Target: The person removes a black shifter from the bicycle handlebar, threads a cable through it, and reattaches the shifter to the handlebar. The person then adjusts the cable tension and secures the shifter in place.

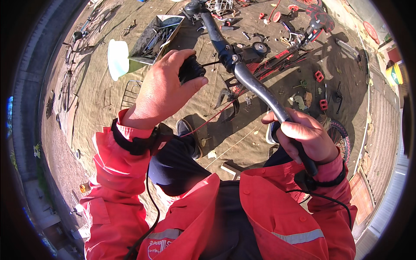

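A black bicycle handlebar [264,93] slants from the far middle down to the near right. My right hand [308,133] is closed around its near end. In my left hand [164,86] is a black ribbed piece [190,70], gripped between fingers and thumb. A thin dark rod [211,63] runs from that piece to the handlebar's clamp [229,57]; whether it is seated in a bolt I cannot tell. Beyond the clamp lies the red and black bicycle frame [277,59]. A red cable [212,118] hangs below the bar.
At the far left stands an open bin [175,22] filled with dark parts, beside a white tub [118,58]. Red pedals [319,76] and other loose parts lie on the brown ground cloth [242,138]. A wheel [340,136] is beyond my right wrist. My shoe [189,136] is below the bar.
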### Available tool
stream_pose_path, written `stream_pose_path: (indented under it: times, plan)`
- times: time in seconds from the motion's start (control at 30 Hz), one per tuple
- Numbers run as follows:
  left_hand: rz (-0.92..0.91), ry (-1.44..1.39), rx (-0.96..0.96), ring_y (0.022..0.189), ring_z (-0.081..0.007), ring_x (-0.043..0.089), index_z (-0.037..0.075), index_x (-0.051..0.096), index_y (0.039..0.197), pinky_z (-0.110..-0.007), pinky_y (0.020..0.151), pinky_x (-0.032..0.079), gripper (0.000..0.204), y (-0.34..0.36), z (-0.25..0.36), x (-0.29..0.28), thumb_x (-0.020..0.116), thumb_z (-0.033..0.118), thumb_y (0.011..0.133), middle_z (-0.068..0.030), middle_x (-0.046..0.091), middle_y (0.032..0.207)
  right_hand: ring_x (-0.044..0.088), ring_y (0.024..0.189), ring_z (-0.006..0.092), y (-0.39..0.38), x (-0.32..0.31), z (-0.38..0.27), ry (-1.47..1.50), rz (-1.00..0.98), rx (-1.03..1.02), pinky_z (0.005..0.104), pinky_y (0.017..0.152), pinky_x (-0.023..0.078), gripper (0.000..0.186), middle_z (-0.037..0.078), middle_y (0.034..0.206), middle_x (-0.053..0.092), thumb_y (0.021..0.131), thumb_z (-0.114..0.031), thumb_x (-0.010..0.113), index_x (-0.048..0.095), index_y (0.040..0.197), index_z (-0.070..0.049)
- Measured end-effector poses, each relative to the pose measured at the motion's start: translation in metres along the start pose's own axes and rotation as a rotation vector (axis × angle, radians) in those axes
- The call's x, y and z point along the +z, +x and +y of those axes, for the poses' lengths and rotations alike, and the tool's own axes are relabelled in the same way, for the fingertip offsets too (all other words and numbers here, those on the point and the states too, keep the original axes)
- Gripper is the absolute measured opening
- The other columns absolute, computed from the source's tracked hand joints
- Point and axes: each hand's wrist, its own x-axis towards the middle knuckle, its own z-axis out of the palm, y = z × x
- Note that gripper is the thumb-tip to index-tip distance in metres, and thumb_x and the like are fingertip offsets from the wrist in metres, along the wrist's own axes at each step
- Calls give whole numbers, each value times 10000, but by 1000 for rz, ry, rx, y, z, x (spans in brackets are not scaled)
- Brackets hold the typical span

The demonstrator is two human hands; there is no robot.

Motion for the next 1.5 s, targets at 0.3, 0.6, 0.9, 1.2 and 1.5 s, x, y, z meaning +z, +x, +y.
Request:
stream_pose_path:
  times: [0.3,0.6,0.9,1.2,1.5]
  plan:
    - [175,285,361,1063,-323,665,64,613,1355,-423,932,537,656,1,-12,-4,874,92,754,-132,681,1201,455,506,76,-3,-2,-5,64,-27,59,244,551,355,364,-23,657,525,1050,-286,541,620,1297,-30]
    - [-101,-708,-496,882,-98,623,-95,644,1234,-262,785,507,473,-7,-2,-1,747,294,985,-51,696,965,448,492,79,-3,-2,-7,53,-30,59,247,544,349,354,-20,639,520,1053,-286,528,624,1289,-40]
    - [-128,-938,-618,761,-81,623,-13,667,1137,-247,687,516,356,0,-3,8,702,318,1012,-12,658,897,442,417,97,0,-1,-1,-21,-2,20,248,443,332,513,23,559,508,1038,-380,528,568,1361,16]
    - [-156,-1084,-715,761,-121,654,15,690,1051,-282,685,528,305,4,-10,8,671,318,1033,-49,702,904,442,414,98,1,-2,-2,-19,-13,16,252,438,331,520,26,560,508,1034,-377,531,570,1365,22]
    - [-112,-1077,-717,653,-79,567,56,675,946,-259,593,472,316,5,-4,11,701,365,1010,19,606,778,437,412,99,0,-1,-2,-15,-4,14,251,449,330,522,22,551,501,1038,-374,528,571,1358,37]
